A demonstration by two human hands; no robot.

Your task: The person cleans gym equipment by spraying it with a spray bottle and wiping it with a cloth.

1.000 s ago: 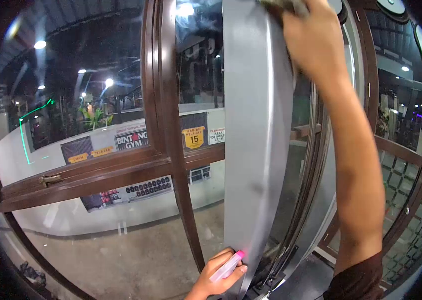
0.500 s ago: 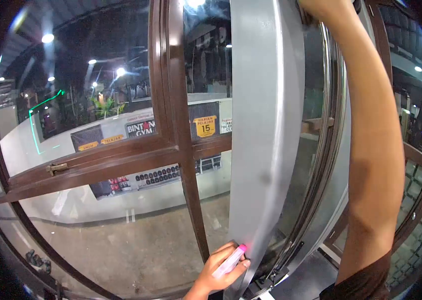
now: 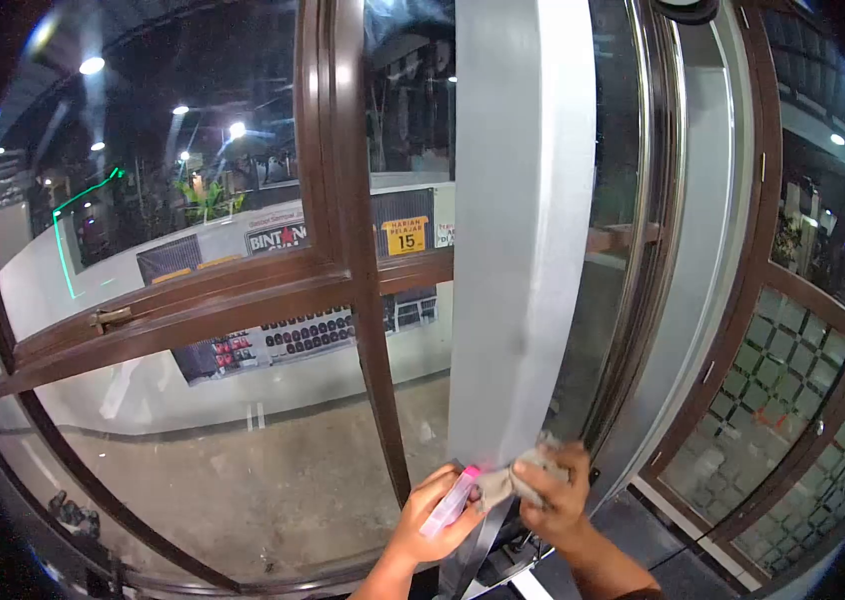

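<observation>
My left hand (image 3: 421, 532), low in the head view, is wrapped round a small clear bottle (image 3: 449, 504) with a pink top. The bottle leans, its top toward the lower part of a tall grey post (image 3: 503, 250). Just to the right, my right hand (image 3: 565, 505) grips a crumpled grey cloth (image 3: 540, 476). Part of the cloth stretches across toward my left fingers, in front of the post's lower end. Faint grey smudges mark the post's face above both hands.
A brown-framed window (image 3: 338, 150) with a metal latch (image 3: 111, 318) fills the left. Through the glass show a gym sign (image 3: 278, 240) and lights. At right are brown-framed doors (image 3: 758, 300) with patterned panes, and dark floor (image 3: 633, 545).
My right arm has come down from the top of the post to its lower end, bringing the cloth into view. My left hand, still holding the bottle, has barely moved. The view has shifted slightly.
</observation>
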